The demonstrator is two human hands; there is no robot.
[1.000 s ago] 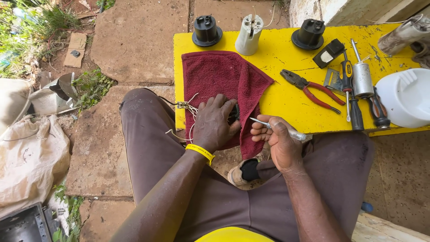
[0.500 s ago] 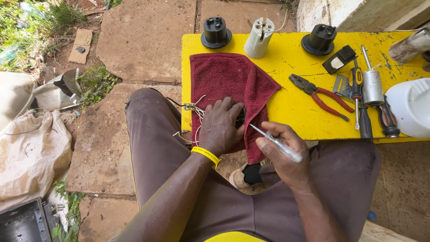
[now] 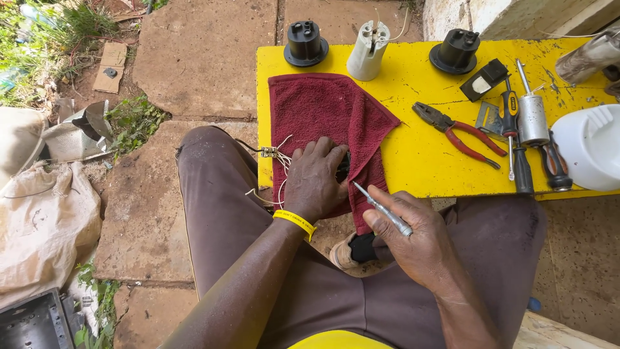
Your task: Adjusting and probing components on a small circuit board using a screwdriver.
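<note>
From the head camera, the left hand (image 3: 314, 178) presses palm-down on a small dark part (image 3: 343, 167) at the near edge of a dark red towel (image 3: 326, 110), fingers closed over it so only a sliver shows; thin white wires (image 3: 279, 169) fan out from under the hand past the left edge of the yellow table (image 3: 413, 161). The right hand (image 3: 413, 239) grips a slim metal screwdriver (image 3: 382, 209) between thumb and fingers, tip aimed at the dark part, just short of it. The only container, a white plastic tub (image 3: 589, 155) at the table's right edge, has contents I cannot tell. Red-handled pliers (image 3: 460, 134) and more screwdrivers (image 3: 516, 145) crowd the right half, while bare yellow surface lies between towel and pliers. The towel's near corner hangs over the front edge. Compared with half a second ago, the right hand has drawn back toward the lap, the left staying put.
</note>
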